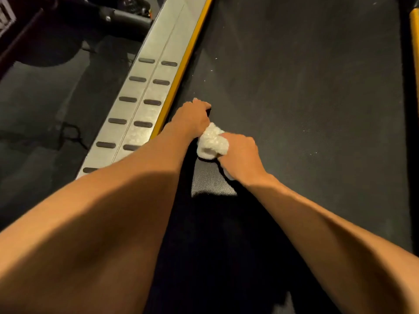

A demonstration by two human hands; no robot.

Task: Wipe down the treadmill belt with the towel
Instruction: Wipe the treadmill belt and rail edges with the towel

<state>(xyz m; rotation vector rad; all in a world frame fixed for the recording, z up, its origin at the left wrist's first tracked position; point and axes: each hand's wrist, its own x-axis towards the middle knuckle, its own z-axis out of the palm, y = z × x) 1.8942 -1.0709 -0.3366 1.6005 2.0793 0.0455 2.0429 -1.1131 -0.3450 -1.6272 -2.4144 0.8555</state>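
Forearms (108, 211) stretch over treadmill belt (306, 105). Right hand (241, 152) grips bunched white towel (213, 143) on belt beside yellow edge strip (181, 71); left hand (192, 118) curled against it, grip unclear. Advice: spread towel, press firmly, overlap strokes.

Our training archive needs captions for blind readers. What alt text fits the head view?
A right hand grips a bunched white fluffy towel against the dark textured treadmill belt, with the left hand curled beside it, touching the towel. A silver metal side rail with a yellow edge strip runs along the left.
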